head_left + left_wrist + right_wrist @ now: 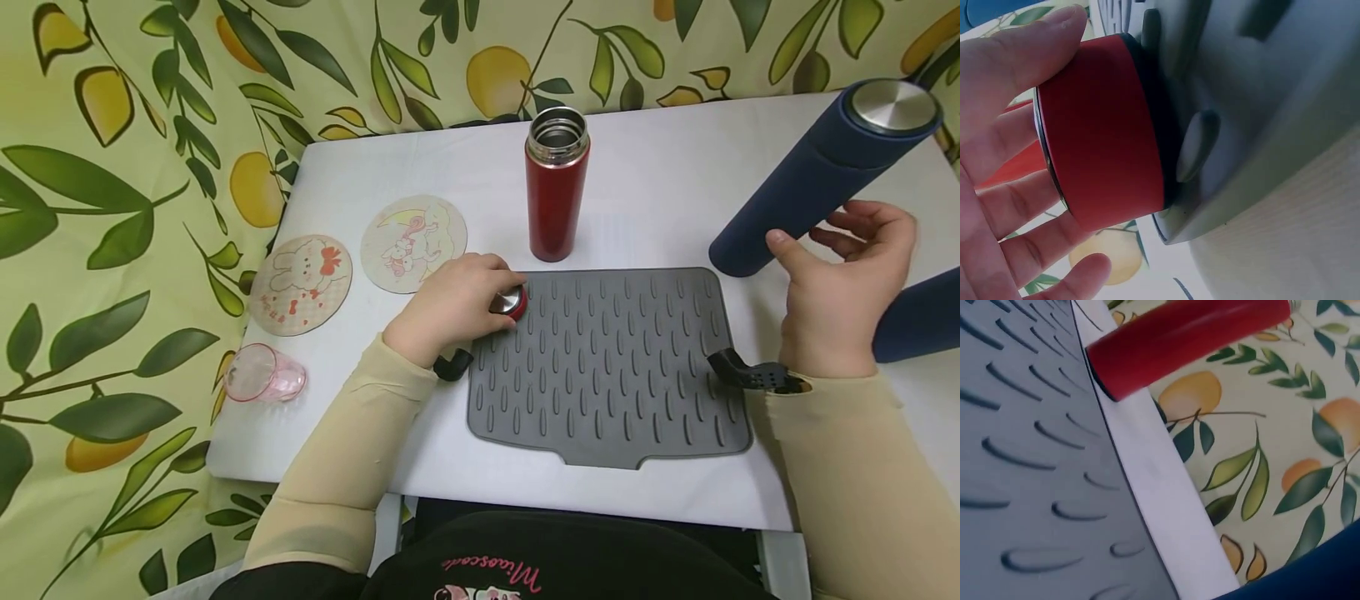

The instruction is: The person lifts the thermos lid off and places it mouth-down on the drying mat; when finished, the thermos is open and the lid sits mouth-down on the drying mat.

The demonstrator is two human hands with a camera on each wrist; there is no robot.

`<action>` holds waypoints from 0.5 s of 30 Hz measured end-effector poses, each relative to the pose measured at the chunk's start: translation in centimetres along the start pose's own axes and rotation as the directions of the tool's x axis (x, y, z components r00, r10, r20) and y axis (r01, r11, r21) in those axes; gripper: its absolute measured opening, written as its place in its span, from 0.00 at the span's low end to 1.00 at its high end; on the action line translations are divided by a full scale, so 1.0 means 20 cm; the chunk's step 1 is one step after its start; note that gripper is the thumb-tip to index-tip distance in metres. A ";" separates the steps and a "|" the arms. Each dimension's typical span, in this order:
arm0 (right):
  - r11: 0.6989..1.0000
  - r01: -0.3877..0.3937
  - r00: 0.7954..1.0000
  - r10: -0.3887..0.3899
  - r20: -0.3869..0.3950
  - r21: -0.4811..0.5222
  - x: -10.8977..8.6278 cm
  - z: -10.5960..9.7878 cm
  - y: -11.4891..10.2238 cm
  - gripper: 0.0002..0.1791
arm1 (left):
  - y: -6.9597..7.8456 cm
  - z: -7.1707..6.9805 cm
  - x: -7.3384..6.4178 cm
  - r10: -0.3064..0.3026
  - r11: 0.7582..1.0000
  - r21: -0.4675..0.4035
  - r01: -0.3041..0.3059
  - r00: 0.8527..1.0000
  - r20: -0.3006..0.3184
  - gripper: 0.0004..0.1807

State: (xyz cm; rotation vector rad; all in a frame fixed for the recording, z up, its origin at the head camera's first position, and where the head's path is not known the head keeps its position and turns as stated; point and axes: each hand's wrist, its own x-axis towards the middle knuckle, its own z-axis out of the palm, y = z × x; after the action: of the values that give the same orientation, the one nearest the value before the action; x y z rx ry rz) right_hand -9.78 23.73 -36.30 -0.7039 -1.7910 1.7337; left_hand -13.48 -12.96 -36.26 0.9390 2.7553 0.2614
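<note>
My left hand (465,296) grips a red bottle cap (1100,131) with a silver top, thumb on one side and fingers on the other. The cap rests at the left upper corner of the grey ridged mat (607,358). Behind the mat a red thermos bottle (557,196) stands uncapped, its steel mouth showing. At the right, my right hand (847,283) is beside a tall navy thermos bottle (810,183) with a steel-topped lid. Its thumb and fingertips overlap the bottle's near side, fingers loosely bent and not wrapped round it.
Two round coasters, one with a bunny (300,285) and one with a moon (414,243), lie at the left. A pink clear glass (266,373) lies near the left table edge. Another navy cylinder (922,317) shows at the right edge. Leaf-patterned cloth (450,50) hangs behind.
</note>
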 end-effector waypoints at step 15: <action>0.926 -0.044 0.972 0.127 0.199 -0.375 0.11 -0.01 0.05 0.48 | 0.03 0.02 0.00 -0.027 0.999 0.020 0.027 1.000 0.016 0.32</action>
State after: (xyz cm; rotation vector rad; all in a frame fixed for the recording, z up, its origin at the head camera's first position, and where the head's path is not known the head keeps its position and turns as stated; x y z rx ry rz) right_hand -11.23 25.36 -37.25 -0.7734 -2.3097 1.5949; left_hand -13.04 -12.32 -36.59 0.9044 2.7584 0.2217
